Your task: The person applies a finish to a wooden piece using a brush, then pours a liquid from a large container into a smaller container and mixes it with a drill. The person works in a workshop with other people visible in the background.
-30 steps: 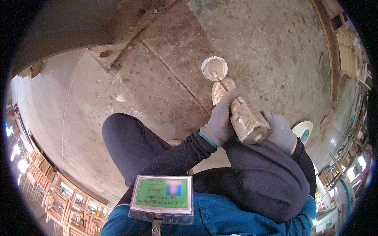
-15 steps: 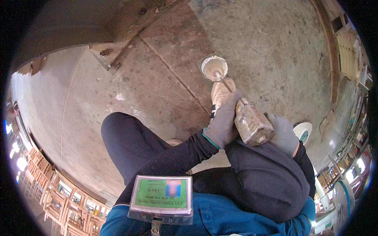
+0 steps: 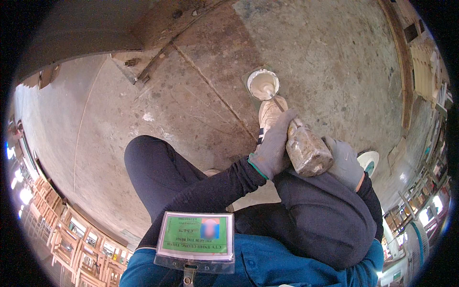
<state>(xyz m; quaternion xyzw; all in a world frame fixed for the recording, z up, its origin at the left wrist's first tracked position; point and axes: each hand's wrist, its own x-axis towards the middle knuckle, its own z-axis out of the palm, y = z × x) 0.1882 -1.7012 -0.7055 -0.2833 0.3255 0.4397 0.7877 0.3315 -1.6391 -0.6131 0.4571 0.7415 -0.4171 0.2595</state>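
Observation:
Both my grey-gloved hands are around a grimy, drill-like mixer [image 3: 310, 152] with a dull, stained body and a thin rod [image 3: 278, 103] at its front. My left hand [image 3: 273, 150] wraps the narrow front end, its fingers partly behind the tool. On the other side, my right hand [image 3: 345, 163] is closed at the rear, where the body hides the grip. The rod slants down into a small white pot [image 3: 251, 89] on the floor. A pale, creamy coating lines the pot, and the rod's whitish tip is inside it.
My light shoe [image 3: 271, 111] is right beside the pot, below the rod. Concrete floor [image 3: 330, 71] surrounds it. A dark panel [image 3: 81, 33] is at upper left. Wooden frames [image 3: 76, 248] stand at lower left, and a fan [image 3: 415, 246] at lower right.
The whole view has shifted slightly, so the pot and tool appear a little further right. Both hands keep the same grip, and the rod stays in the pot.

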